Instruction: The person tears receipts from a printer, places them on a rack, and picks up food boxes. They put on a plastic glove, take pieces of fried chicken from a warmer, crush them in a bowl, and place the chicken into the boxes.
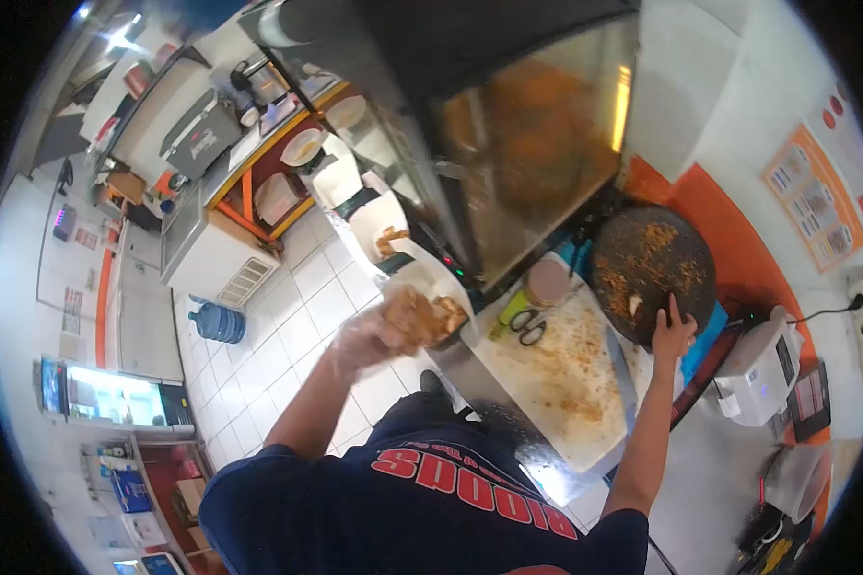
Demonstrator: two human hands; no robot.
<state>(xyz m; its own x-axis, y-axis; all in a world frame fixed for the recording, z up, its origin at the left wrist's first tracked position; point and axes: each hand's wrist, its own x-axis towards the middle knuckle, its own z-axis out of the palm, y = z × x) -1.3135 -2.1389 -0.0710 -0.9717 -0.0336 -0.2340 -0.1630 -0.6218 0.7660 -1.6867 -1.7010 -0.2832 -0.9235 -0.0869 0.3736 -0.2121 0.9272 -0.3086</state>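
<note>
My left hand (360,343), in what looks like a clear plastic glove, is closed around a piece of fried chicken (410,318), both slightly blurred. Just beside it, another fried chicken piece (447,316) lies in a white paper-lined box (422,278). Further along the row, a box (379,222) contains a smaller chicken piece (390,241). On the other side, my right hand (674,335) rests at the near edge of a dark stone mortar (623,264), fingers stretched over it. Brown crumbs (654,240) and a small whitish piece (635,305) lie on the mortar.
Black-handled scissors (526,327) lie on a crumb-covered white cutting board (547,393), with a long blade (622,369) along its right side. A glass display case (547,144) stands behind. At right is a white device (756,374); a blue water jug (219,323) lies on the tiled floor.
</note>
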